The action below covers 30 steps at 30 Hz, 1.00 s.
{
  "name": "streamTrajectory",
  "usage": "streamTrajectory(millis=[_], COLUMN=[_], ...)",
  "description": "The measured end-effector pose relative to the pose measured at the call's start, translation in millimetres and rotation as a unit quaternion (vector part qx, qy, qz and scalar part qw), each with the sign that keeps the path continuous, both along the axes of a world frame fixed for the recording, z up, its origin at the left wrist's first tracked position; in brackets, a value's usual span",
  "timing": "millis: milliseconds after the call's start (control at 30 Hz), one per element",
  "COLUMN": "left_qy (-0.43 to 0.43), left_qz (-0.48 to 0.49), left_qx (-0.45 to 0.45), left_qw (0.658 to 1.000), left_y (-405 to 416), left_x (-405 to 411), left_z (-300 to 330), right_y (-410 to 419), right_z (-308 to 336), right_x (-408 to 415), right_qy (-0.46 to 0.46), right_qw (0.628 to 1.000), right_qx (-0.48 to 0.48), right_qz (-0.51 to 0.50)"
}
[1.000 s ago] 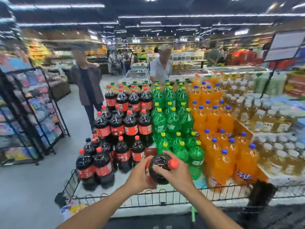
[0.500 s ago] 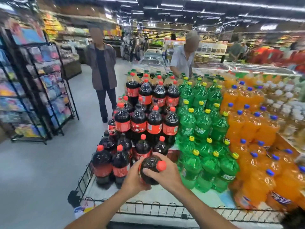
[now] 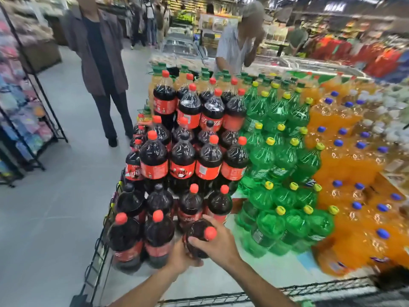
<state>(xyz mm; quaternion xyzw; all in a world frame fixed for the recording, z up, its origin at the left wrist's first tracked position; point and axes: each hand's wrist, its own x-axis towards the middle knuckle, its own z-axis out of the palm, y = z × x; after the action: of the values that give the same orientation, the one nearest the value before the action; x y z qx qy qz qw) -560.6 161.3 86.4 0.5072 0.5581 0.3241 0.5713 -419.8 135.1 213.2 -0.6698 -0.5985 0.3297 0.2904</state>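
Far left of the held cola bottle [image 3: 197, 233] there's a black shelf rack [image 3: 26, 120], then a wide stretch of open grey floor [image 3: 55, 207]. A person in a dark jacket [image 3: 99, 52] stands on it, well beyond the bottle. Closer in, the wire rail [image 3: 97, 247] marks the display's left edge. Two red-capped colas [image 3: 141, 238] sit inside it, just left of the held bottle.

The left hand [image 3: 180, 258] cups the bottle's lower body, fingertips hidden behind it. The right hand [image 3: 217, 242] wraps its shoulder, fingers curled tight just below the red cap. The bottle tilts toward the camera, and I can't tell if its base touches down.

In front of it there's a bare strip of platform [image 3: 199, 282], then the front rail [image 3: 309, 289]. A narrow bare gap sits to its right, then green bottles [image 3: 276, 222], with orange bottles [image 3: 354, 173] further right.

Compared to half a second back, the bottle is lower and nearer those two front colas. Same two-handed grip, and the view has tipped down.
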Motion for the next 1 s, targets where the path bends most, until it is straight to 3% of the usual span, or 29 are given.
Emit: streamTrajectory(millis=[267, 467, 633, 833, 1000], left_qy=[-0.037, 0.006, -0.124, -0.014, 0.017], left_qz=[0.011, 0.032, 0.105, 0.071, 0.052], left_qx=[-0.103, -0.109, -0.215, -0.169, -0.169], left_qw=[0.994, 0.993, 0.963, 0.983, 0.984], left_y=[9.6, 17.0, 31.6, 28.1, 24.4], left_x=[-4.8, -4.4, 6.5, 18.2, 20.5], left_z=[-27.1, -43.2, -40.8, -45.4, -50.5], right_y=[30.4, 44.9, 70.0, 83.6, 82.3], right_z=[-33.1, -50.8, -61.7, -86.2, -84.6], right_x=[-12.3, -15.6, -14.3, -1.7, 0.5], right_qy=[-0.012, -0.012, 0.036, 0.134, 0.166], right_qw=[0.998, 0.995, 0.992, 0.979, 0.973], right_qx=[-0.065, -0.097, -0.114, -0.155, -0.155], right_qz=[-0.003, -0.029, -0.030, -0.023, 0.023])
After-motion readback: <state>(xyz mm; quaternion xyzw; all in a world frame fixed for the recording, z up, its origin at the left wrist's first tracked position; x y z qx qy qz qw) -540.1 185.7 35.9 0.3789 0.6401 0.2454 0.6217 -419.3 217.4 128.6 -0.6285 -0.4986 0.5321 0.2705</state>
